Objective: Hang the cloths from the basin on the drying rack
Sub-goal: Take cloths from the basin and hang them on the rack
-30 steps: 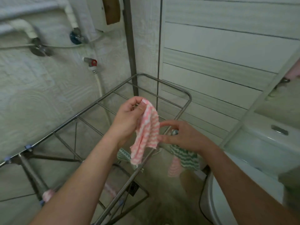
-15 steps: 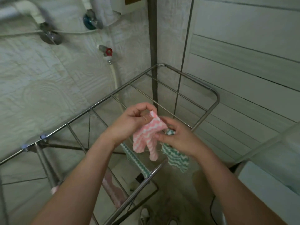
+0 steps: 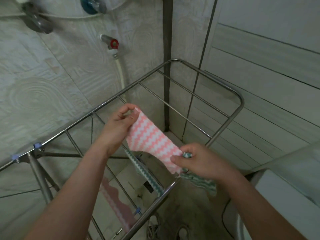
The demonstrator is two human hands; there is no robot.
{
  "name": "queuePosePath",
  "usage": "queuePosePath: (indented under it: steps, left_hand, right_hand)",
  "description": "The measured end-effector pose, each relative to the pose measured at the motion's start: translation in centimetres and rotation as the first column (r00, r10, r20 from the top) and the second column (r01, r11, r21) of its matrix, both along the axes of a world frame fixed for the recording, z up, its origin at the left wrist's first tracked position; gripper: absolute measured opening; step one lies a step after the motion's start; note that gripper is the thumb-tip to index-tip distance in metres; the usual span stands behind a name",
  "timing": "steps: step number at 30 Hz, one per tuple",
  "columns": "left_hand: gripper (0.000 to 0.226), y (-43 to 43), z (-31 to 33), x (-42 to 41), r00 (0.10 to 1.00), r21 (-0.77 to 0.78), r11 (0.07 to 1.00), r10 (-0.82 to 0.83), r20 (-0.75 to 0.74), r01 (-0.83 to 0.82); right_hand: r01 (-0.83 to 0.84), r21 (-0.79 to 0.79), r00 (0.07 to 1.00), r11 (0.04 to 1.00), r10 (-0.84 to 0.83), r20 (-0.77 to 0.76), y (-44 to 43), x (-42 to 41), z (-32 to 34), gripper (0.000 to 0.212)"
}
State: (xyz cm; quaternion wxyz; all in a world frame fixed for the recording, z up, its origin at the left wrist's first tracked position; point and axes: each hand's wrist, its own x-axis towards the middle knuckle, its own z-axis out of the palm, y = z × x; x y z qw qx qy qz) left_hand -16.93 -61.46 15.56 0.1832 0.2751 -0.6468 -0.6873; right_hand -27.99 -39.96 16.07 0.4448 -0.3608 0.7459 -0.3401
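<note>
Spanning both hands above the drying rack [image 3: 223,129]: one pink cloth [image 3: 152,139], white with pink zigzag stripes, pulled out flat between two grips.

Left hand [image 3: 119,125]: fingers curled, thumb and fingertips pinching the upper corner of the pink cloth, held over the inner rails of the rack.

Right hand [image 3: 202,161]: closed, thumb pressing the lower corner of the pink cloth against the fingers; the same hand also grips a green cloth [image 3: 202,182], white with green zigzag stripes, bunched in the fist, its free end dangling below the hand beside the near rail.

Drying rack: bare metal tube frame with rounded far corner and thin cross rails, blue clips at the joints on the left side, standing in the corner of a tiled room.

Already on the rack: a second green zigzag cloth [image 3: 147,174], draped over a rail directly beneath the pink cloth; a second pink zigzag cloth [image 3: 117,198], hanging from a lower rail, nearer the viewer.

Surroundings: wall tap with red handle [image 3: 112,45] and a white hose [image 3: 121,73] running down behind the rack; a white appliance [image 3: 285,196] at the right edge, only partly in view.

Basin: not in view.
</note>
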Motion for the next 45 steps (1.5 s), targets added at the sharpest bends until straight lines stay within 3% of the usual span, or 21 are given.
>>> queuePosePath:
  steps: [2, 5, 10, 16, 22, 26, 30, 32, 34, 38, 41, 43, 45]
  left_hand:
    - [0.021, -0.5, -1.1, -0.5, 0.995, -0.013, 0.997, 0.076, 0.061, -0.075]
    - [0.011, -1.0, -3.4, -2.3, 0.974, -0.213, 0.972, 0.142, 0.177, -0.103]
    - [0.016, -0.6, -8.1, -8.5, 0.927, -0.526, 0.849, 0.152, 0.341, 0.054]
    - [0.024, -0.1, -9.7, -11.7, 0.881, -0.676, 0.727, 0.237, 0.409, 0.118]
    - [0.023, -0.2, -10.5, -12.4, 0.851, -0.703, 0.674, 0.213, 0.48, 0.227]
    - [0.033, 0.1, -10.2, -12.4, 0.831, -0.648, 0.698, 0.138, 0.539, 0.305]
    - [0.027, -0.1, -8.9, -9.9, 0.87, -0.69, 0.663, 0.12, 0.479, 0.288]
    - [0.022, 0.1, -8.6, -7.8, 0.857, -0.672, 0.626, 0.011, 0.515, 0.395]
    - [0.021, 0.5, -8.8, -5.8, 0.827, -0.672, 0.547, -0.069, 0.558, 0.499]
    - [0.013, 0.7, -9.3, -4.9, 0.876, -0.73, 0.531, -0.049, 0.48, 0.431]
    - [0.01, 0.7, -9.2, -4.9, 0.886, -0.751, 0.513, -0.043, 0.461, 0.416]
    - [0.012, 0.8, -9.3, -4.9, 0.886, -0.764, 0.492, -0.032, 0.463, 0.417]
    - [0.021, 1.4, -9.0, -5.0, 0.893, -0.761, 0.518, -0.01, 0.451, 0.39]
  right_hand:
    - [-0.019, 0.026, 0.997, 0.999, 0.017, 0.078, -0.8, -0.4, -0.1, 0.024]
    - [0.056, 0.102, 0.993, 0.993, -0.066, 0.097, -1.4, -2.0, -1.6, 0.022]
    - [0.249, 0.244, 0.951, 0.937, -0.189, -0.244, -2.4, -5.1, -6.2, 0.028]
    - [0.361, 0.269, 0.854, 0.893, -0.201, -0.48, -2.9, -6.8, -7.8, 0.03]
    - [0.371, 0.298, 0.77, 0.879, -0.112, -0.628, -3.1, -7.2, -7.7, 0.03]
    - [0.31, 0.284, 0.733, 0.907, -0.037, -0.679, -2.6, -6.6, -7.8, 0.028]
    - [0.181, 0.244, 0.865, 0.953, -0.036, -0.5, -2.1, -5.7, -7.6, 0.026]
    - [0.114, 0.272, 0.917, 0.956, 0.004, -0.398, -1.9, -5.1, -7.5, 0.024]
    - [0.083, 0.312, 0.919, 0.946, 0.048, -0.392, -1.8, -4.7, -7.4, 0.025]
    - [0.126, 0.332, 0.872, 0.935, 0.055, -0.487, -1.9, -3.7, -7.9, 0.034]
    - [0.181, 0.328, 0.782, 0.927, 0.066, -0.62, -1.5, -2.2, -8.3, 0.026]
    - [0.196, 0.287, 0.732, 0.938, 0.055, -0.68, -1.2, -1.5, -8.6, 0.021]
    - [0.216, 0.206, 0.748, 0.954, -0.026, -0.663, -0.9, -1.2, -8.7, 0.021]
